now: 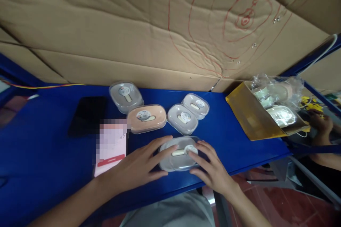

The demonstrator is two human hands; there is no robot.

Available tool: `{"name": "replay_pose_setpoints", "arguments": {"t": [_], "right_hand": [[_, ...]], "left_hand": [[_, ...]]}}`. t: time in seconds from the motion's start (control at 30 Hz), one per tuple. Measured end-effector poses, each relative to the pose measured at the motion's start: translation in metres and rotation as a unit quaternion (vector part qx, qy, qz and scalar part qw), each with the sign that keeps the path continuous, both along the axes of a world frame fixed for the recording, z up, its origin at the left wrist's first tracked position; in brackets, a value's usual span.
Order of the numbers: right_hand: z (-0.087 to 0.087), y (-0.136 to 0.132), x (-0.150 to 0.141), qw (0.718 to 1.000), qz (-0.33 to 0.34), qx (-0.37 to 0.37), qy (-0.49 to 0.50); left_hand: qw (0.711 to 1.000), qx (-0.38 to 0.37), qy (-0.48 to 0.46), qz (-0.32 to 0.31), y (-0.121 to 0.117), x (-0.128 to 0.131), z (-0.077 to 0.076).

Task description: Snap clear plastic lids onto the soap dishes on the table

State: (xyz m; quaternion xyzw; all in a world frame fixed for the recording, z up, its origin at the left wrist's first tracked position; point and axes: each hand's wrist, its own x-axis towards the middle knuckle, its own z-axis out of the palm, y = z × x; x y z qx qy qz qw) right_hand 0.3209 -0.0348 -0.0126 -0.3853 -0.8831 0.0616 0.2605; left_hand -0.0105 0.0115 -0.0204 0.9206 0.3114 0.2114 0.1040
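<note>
Near the front edge of the blue table, both hands grip one lidded oval plastic box (172, 163), grey under a clear cover, with a cream strip and a round sticker on top. My left hand (142, 161) has its thumb at the near side and its fingers over the left end and lid. From the right end, my right hand (213, 166) bends its fingers over the lid and sticker, thumb at the near rim. Just beyond lie a peach box (157, 115), a grey box (174, 122), a second grey box (190, 100) and another grey box (135, 95).
A lit phone (113, 149) lies beside my left forearm, a black flat object (87, 115) behind it. At right, an open cardboard box (241, 113) holds plastic-wrapped items. A cardboard wall (119, 39) backs the table (48, 152). Another person's hand (321, 124) shows far right.
</note>
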Motion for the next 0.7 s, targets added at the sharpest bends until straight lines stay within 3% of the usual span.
{"name": "replay_pose_setpoints", "arguments": {"t": [0.13,0.4,0.7], "right_hand": [[-0.003,0.010,-0.017,1.000,0.010,0.008,-0.023],[0.002,0.008,-0.020,0.994,0.027,0.046,-0.094],[-0.011,0.001,-0.016,0.997,0.011,0.033,-0.068]], "left_hand": [[1.000,-0.021,-0.010,-0.001,0.002,0.000,-0.002],[0.999,-0.044,-0.004,0.003,0.003,-0.001,-0.008],[0.997,-0.074,-0.003,-0.006,0.003,0.000,-0.003]]}}
